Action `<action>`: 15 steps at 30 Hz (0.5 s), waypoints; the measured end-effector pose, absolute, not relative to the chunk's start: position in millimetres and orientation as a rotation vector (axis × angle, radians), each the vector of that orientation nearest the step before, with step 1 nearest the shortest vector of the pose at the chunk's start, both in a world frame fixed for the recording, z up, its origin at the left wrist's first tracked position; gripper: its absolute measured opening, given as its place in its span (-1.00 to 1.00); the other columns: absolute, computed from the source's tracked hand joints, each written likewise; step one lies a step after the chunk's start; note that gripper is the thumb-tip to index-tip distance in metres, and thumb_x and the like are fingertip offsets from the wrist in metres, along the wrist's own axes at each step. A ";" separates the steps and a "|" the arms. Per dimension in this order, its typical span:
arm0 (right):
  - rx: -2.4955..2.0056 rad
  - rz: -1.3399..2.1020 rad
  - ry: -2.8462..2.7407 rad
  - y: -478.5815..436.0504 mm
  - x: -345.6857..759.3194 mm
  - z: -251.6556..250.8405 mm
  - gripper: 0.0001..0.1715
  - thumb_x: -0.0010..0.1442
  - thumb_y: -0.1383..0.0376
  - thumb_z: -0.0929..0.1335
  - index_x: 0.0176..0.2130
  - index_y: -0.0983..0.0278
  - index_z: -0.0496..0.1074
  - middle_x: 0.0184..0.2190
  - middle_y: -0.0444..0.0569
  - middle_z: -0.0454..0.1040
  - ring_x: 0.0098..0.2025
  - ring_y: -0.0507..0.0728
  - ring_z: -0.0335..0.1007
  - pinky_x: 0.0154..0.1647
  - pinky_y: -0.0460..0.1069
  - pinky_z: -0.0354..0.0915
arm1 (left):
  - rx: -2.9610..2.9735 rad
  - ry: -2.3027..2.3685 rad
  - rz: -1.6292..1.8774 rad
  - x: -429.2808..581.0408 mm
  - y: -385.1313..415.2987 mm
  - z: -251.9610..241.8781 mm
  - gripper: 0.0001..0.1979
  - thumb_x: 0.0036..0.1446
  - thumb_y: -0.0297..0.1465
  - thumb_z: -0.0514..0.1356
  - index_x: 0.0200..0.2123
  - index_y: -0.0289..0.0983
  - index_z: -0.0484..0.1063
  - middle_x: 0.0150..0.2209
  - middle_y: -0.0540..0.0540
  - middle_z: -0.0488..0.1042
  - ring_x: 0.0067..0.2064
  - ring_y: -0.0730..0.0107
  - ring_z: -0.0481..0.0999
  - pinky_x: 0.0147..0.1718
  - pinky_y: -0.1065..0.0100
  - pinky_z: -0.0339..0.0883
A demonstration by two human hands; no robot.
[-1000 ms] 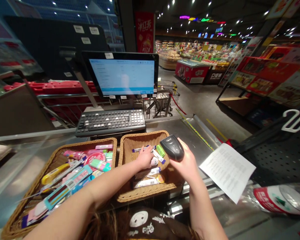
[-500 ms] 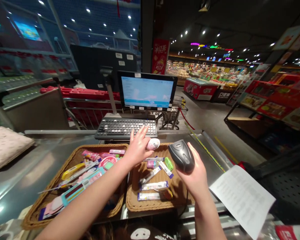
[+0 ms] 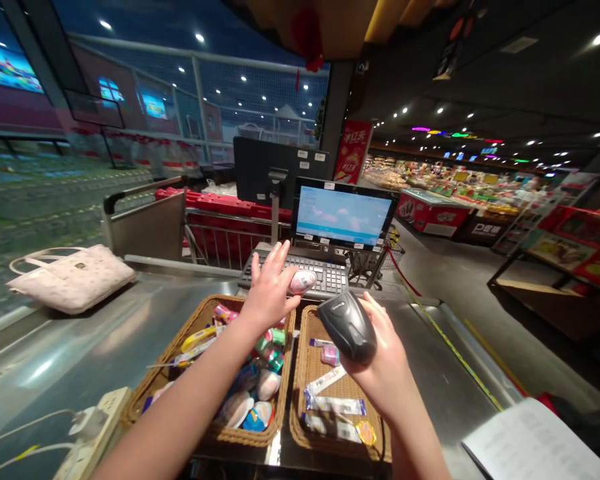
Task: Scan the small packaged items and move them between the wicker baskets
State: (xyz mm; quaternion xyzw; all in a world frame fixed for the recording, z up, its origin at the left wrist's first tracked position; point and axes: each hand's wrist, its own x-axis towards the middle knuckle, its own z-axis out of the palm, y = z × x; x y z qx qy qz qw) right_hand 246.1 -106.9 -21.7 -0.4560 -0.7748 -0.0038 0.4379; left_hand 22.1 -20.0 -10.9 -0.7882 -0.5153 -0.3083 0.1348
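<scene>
Stainless checkout counter [image 3: 75, 353] runs ahead in a supermarket, with a keyboard [image 3: 325, 279] and lit monitor [image 3: 343, 213] at the far end and a pale pink handbag [image 3: 73, 280] at far left. In the head view, the left hand [image 3: 267, 287] has its fingers splayed and holds a small pale-pink oval packet [image 3: 303, 281] at the thumb, above the keyboard's near edge. The right hand [image 3: 377, 367] clamps a black handheld barcode scanner [image 3: 347, 327] over the right wicker basket [image 3: 299, 380], which holds flat wrapped bars [image 3: 335, 405]; the left wicker basket [image 3: 207, 307] holds mixed packets [image 3: 250, 380].
</scene>
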 end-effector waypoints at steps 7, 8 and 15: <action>-1.114 0.065 -2.021 -106.9 213.5 -23.7 -0.42 0.01 0.39 0.36 0.06 0.19 0.37 0.14 0.09 0.37 0.36 0.43 0.05 0.32 0.45 0.01 | -2.212 -1.560 -0.890 -10.9 -26.8 -9.8 -0.66 0.02 -0.40 0.28 -0.08 -0.21 0.45 0.43 -0.25 -0.09 0.43 -0.03 -0.09 0.31 -0.28 -0.31; -1.111 0.085 -2.036 -107.5 209.8 -24.1 -0.42 0.01 0.40 0.35 0.06 0.20 0.37 0.14 0.10 0.37 0.36 0.42 0.04 0.33 0.44 0.01 | -2.205 -1.571 -0.889 -14.6 -27.7 -9.6 -0.67 0.02 -0.39 0.28 -0.08 -0.21 0.45 0.42 -0.25 -0.08 0.43 -0.03 -0.08 0.31 -0.28 -0.31; -1.028 0.134 -2.105 -110.6 190.1 -24.7 -0.37 -0.03 0.43 0.36 0.07 0.22 0.36 0.13 0.11 0.35 0.37 0.38 0.02 0.35 0.38 0.01 | -2.166 -1.617 -0.896 -37.9 -31.6 -14.0 -0.64 0.01 -0.37 0.29 -0.06 -0.22 0.45 0.42 -0.25 -0.08 0.42 -0.04 -0.06 0.30 -0.29 -0.28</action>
